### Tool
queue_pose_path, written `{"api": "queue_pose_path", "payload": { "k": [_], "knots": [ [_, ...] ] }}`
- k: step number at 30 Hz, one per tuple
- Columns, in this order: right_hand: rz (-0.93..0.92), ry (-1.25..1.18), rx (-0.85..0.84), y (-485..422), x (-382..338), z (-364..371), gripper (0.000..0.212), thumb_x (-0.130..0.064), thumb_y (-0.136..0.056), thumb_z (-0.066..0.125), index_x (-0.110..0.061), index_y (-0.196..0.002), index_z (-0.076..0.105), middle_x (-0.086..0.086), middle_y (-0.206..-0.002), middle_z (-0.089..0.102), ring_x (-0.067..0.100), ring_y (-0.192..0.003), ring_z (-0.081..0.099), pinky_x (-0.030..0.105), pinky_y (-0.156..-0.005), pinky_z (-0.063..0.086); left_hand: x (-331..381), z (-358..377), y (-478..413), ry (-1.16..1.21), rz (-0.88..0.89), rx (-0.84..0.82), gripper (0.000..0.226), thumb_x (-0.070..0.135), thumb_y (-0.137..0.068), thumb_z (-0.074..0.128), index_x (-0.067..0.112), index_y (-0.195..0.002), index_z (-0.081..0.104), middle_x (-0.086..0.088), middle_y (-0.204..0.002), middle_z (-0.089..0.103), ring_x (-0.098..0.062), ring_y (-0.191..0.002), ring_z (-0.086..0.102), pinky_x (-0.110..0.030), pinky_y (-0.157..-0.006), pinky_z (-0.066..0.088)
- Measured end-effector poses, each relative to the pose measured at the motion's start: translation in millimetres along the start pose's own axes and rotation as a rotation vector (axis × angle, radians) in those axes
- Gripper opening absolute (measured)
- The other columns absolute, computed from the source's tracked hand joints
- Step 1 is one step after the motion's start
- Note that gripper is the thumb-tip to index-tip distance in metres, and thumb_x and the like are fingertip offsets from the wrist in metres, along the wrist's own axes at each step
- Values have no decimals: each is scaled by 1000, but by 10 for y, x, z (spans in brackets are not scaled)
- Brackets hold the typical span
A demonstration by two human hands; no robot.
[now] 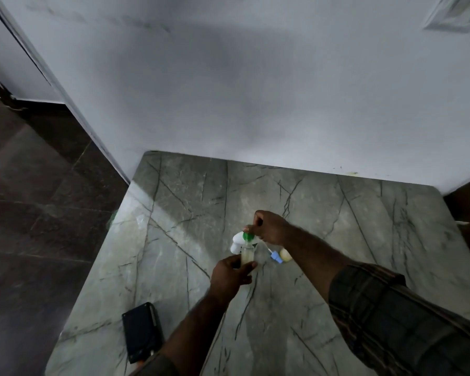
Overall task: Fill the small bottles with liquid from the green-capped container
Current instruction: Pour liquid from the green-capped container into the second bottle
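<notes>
On the grey marble table (337, 240) my left hand (229, 272) grips a small clear bottle (248, 255) holding pale yellowish liquid. My right hand (269, 226) holds the white container (238, 242) tipped over that bottle, its green cap (248, 236) right above the bottle's mouth. To the right lies another small bottle (286, 255) with pale liquid, and a blue cap (275, 257) rests beside it. The image is blurred, so I cannot make out any stream of liquid.
A black flat device (141, 331) lies near the table's front left corner. A white wall (255, 90) rises right behind the table. Dark tiled floor (38, 213) lies beyond the table's left edge.
</notes>
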State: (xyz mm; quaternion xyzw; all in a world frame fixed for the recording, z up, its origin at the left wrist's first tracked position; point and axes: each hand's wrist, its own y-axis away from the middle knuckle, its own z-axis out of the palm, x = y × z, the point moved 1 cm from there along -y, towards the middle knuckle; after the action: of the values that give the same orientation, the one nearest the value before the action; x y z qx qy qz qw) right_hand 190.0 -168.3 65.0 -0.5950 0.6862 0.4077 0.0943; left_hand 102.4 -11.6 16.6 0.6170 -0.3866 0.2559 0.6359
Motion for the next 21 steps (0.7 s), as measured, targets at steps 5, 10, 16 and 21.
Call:
{"api": "queue_pose_path", "payload": {
  "k": [5,10,16,21],
  "knots": [
    [3,32,16,-20,71,91,36,-47,-86,67,-17,-77,50,-1,-66,50,12,-62,44,28,-59,35,-70,-9,-32,-7,-5,-6,37,25,-82,81,4,-112,73,4,-73,69,-11,-63,68,-24,-63,56],
    [-6,23,-30,-62,5,-16,36,-47,-81,72,-17,-80,53,2,-74,58,14,-65,49,28,-60,39,-12,-7,-25,24,-4,-15,33,23,-83,81,8,-112,72,1,-81,72,-11,-67,69,-21,-61,57],
    [-50,26,-61,-72,80,37,34,-46,-85,69,-17,-78,52,-1,-68,59,13,-62,53,27,-58,40,-55,-4,-52,23,-18,-22,34,24,-82,82,5,-110,74,3,-76,71,-12,-66,69,-23,-63,58],
    [-59,50,-94,-104,2,-61,34,-44,-82,73,-19,-76,50,0,-70,61,13,-64,56,28,-61,43,-25,9,-48,28,8,-15,31,20,-83,81,1,-107,74,1,-75,70,-14,-67,67,-22,-60,57]
  ]
}}
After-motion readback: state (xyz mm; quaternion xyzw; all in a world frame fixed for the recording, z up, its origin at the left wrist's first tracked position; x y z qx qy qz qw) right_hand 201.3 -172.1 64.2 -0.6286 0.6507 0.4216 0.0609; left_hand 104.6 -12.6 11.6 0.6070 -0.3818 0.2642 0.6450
